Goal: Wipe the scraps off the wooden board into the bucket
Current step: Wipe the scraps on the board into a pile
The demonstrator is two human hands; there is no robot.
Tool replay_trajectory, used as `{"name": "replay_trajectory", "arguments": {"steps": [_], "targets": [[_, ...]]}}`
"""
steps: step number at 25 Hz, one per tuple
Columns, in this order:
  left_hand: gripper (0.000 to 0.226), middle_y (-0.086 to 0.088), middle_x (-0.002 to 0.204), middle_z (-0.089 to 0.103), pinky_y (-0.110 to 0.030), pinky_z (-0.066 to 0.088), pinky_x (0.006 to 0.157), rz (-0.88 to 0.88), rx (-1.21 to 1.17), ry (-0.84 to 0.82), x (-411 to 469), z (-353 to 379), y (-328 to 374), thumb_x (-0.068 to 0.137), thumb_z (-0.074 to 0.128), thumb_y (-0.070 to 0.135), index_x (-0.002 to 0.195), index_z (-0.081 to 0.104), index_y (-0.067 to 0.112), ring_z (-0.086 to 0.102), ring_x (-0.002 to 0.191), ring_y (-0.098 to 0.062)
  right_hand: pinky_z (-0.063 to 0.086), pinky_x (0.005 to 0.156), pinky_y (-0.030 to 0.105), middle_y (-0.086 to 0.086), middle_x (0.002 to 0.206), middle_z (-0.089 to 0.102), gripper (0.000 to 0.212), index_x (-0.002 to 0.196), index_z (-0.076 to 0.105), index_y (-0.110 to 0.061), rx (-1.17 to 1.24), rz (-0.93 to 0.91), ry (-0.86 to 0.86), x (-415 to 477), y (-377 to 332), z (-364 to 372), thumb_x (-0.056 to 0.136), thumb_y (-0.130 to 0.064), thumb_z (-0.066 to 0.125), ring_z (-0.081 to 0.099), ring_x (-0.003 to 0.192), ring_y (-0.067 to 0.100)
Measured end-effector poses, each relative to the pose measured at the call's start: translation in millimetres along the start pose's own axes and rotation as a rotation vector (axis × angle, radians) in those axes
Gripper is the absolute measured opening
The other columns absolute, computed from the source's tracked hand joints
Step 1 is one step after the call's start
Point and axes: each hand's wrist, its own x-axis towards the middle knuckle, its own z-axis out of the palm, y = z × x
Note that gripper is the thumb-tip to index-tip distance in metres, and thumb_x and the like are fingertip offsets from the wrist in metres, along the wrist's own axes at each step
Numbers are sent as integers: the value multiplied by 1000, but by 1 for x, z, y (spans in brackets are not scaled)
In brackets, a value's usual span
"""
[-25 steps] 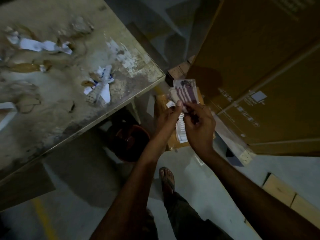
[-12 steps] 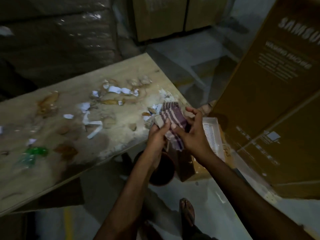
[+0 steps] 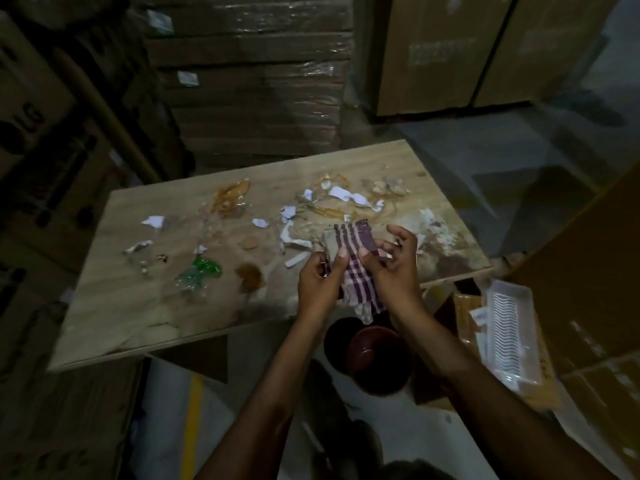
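both hands point(image 3: 320, 278) point(image 3: 394, 265) raised over wooden board point(image 3: 138, 306), pinching checked cloth point(image 3: 353, 258)

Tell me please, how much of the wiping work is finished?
Nothing looks wiped yet: paper scraps and a green scrap lie across the wooden board. Left hand and right hand hold the checked cloth. All sweeping into the bucket remains.

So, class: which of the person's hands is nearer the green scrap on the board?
Left. The left hand sits just right of the green scrap; the right hand is farther right, beyond the cloth.
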Motion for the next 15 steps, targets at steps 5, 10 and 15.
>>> {"name": "replay_trajectory", "arguments": {"steps": [5, 10, 15], "targets": [[35, 3, 82, 68, -33, 50, 71, 105, 177, 203, 16, -33, 4, 99, 56, 49, 89, 64, 15, 64, 76, -11, 34, 113, 16, -7, 153, 46, 44, 148, 52, -26, -342, -139, -314, 5, 8, 52, 106, -38, 55, 43, 142, 6], [38, -1, 105, 76, -27, 56, 88, 67, 90, 77, 19, -97, 9, 105, 45, 38, 114, 73, 13, 71, 101, -11, 17, 130, 39, -10, 171, 21, 69, 164, 17, -34, -454, -196, -552, 2, 22, 103, 105, -65, 33, 17, 158, 10], [21, -9, 101, 76, -33, 57, 85, 29, 146, 93, 19, -185, -4, 101, 58, 19, 106, 74, 6, 72, 92, -15, 29, 124, 32, -6, 164, 37, 54, 161, 31, -28, -390, -219, -665, -25, 33, 173, 110, -41, 44, 35, 149, 8]]}}
